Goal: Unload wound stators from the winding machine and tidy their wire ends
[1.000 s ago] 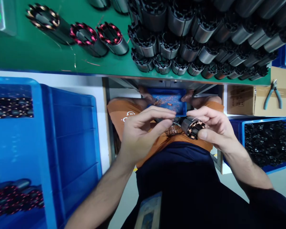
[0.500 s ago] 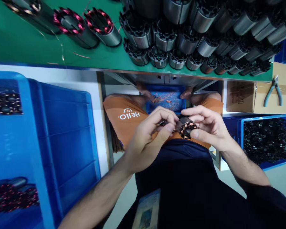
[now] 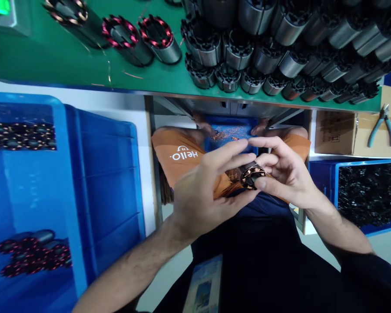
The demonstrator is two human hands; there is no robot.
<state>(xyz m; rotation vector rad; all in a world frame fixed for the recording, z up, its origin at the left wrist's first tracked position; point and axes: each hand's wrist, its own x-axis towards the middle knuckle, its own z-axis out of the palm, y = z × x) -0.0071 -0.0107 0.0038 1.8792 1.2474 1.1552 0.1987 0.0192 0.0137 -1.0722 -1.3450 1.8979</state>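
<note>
Above my lap, a dark motor stator with copper windings on its end ring sits between the fingers and thumb of my right hand. My left hand is spread beside and around the stator's left side, fingers apart above it and thumb below; whether the thumb touches the rim cannot be made out. A thin copper wire crosses the stator's end. On the green table, two stators with red windings stand left of rows of unwound stators.
Blue bins at the left hold wound stators. Pliers lie on a cardboard box at the right, above a bin of dark parts. A blue tray with copper scraps lies between the feet.
My left hand has opened from a pinch and its fingers now reach around the stator. The whole view has shifted, with the table and bins appearing further right.
</note>
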